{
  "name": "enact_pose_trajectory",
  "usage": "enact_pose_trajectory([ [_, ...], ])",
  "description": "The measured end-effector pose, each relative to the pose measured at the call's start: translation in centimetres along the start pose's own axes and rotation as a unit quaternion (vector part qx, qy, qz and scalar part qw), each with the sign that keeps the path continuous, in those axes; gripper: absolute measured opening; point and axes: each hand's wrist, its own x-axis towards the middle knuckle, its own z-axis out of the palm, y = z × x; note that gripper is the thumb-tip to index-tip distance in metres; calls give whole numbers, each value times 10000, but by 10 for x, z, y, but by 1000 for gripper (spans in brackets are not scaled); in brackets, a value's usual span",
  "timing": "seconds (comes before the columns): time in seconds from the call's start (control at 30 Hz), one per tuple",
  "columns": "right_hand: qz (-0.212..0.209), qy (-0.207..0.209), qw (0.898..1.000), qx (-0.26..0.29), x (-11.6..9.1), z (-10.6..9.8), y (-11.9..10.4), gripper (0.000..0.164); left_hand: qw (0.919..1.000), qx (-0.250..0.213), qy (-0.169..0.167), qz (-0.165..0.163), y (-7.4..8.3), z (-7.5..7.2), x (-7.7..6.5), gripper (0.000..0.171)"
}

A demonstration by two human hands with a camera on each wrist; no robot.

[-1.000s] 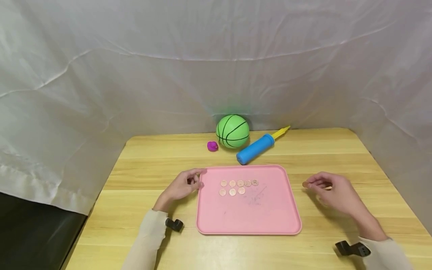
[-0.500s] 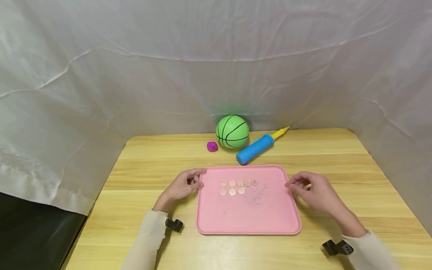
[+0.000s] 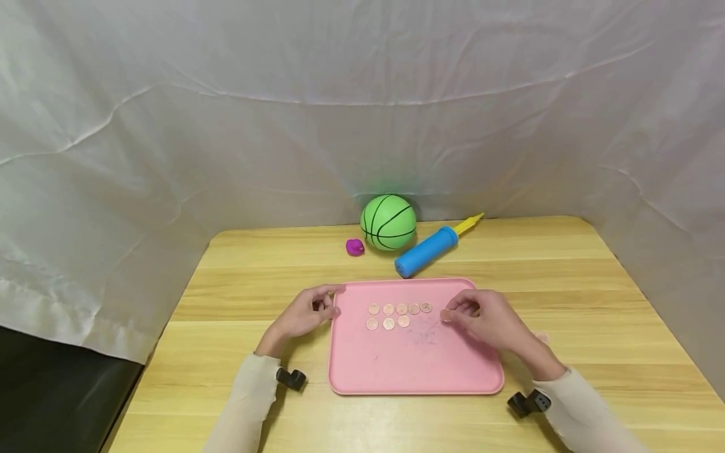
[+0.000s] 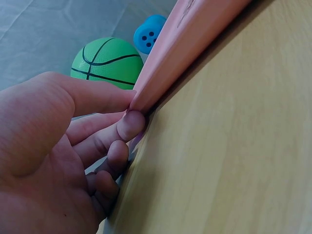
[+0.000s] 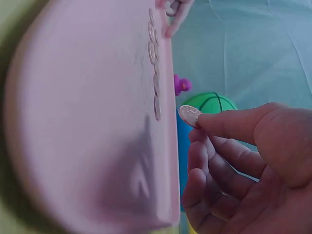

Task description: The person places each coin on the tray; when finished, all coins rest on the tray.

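My right hand (image 3: 481, 318) pinches a copper-coloured coin (image 5: 189, 115) between thumb and fingers, held over the right part of the pink tray (image 3: 413, 374). In the head view, two rows of coins lie on the tray: several in the back row (image 3: 402, 309) and three in the front row (image 3: 388, 323). At the tray's left edge, near the back corner, my left hand (image 3: 306, 311) pinches the rim; its thumb and fingertip meet there in the left wrist view, the other fingers (image 4: 105, 183) curled below.
Behind the tray sit a green ball (image 3: 388, 222) with black lines, a small purple duck (image 3: 355, 247) and a blue hand pump (image 3: 427, 251) with a yellow nozzle. A coin (image 3: 542, 338) lies on the wooden table (image 3: 255, 270) beyond the right wrist. Grey cloth (image 3: 340, 145) hangs behind.
My right hand has moved left with its coin, from the table right of the tray to over the tray. The left hand stays at the rim.
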Motion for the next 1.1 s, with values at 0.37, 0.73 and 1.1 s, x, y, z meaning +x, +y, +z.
enact_pose_trajectory([
  [0.37, -417, -271, 9988, 14, 22, 21, -14, 6, 10000, -3, 63, 33, 0, -1, -1, 51],
  [0.73, -512, -482, 9974, -125, 31, 36, -19, 3, 10000, -51, 49, 36, -1, 0, -1, 51],
  [1.1, -366, -467, 9973, -426, 34, 41, -18, 4, 10000, -26, 41, 24, 2, 0, 0, 51],
])
